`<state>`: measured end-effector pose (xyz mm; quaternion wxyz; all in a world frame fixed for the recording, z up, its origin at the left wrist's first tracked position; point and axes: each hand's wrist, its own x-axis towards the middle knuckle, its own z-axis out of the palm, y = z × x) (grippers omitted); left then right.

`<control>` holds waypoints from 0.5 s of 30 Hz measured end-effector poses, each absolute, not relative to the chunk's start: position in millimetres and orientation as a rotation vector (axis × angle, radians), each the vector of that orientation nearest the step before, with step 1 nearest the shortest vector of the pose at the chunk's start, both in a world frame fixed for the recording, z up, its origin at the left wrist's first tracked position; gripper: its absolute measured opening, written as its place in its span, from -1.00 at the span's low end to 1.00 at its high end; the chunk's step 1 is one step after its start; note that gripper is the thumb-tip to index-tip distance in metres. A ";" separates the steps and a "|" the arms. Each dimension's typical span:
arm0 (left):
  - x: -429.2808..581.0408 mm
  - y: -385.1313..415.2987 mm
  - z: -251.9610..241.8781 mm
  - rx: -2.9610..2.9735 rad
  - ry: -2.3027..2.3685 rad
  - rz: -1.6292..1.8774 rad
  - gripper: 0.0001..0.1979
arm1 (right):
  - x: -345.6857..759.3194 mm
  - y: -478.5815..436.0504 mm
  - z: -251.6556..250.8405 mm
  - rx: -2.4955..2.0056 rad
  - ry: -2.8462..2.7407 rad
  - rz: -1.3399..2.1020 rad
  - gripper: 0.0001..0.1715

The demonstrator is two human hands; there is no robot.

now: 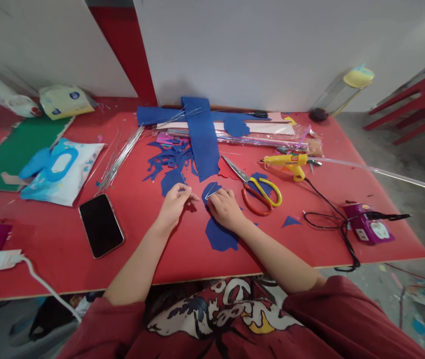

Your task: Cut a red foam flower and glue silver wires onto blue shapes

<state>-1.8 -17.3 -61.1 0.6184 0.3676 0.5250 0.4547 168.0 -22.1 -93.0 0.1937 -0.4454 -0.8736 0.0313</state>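
Note:
My left hand (pixel 175 205) is closed in a pinch, and a thin wire (pixel 184 178) sticks up from between thumb and forefinger. Just right of it, my right hand (pixel 224 208) has its fingers curled over a blue foam cutout (pixel 211 189). A bent silvery wire (pixel 208 195) shows at those fingertips, lying over the cutout. Below my right hand is a larger blue cutout (pixel 220 237), partly covered by the wrist. Another blue piece (pixel 171 179) lies behind my left hand. Scissors (pixel 251 182) with yellow and red handles rest open to the right.
Blue scraps (pixel 171 157) and a long blue strip (pixel 202 139) lie at the back. A bundle of wires (pixel 122 157), a phone (pixel 101 225) and a wipes pack (pixel 63 169) are left. To the right are a yellow glue gun (pixel 287 162), its cord and a purple box (pixel 371 227).

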 end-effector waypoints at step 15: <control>-1.3 -18.0 -59.9 0.888 1.213 1.027 -0.77 | 170.1 -21.9 -91.3 -1.271 -2.400 0.161 -0.84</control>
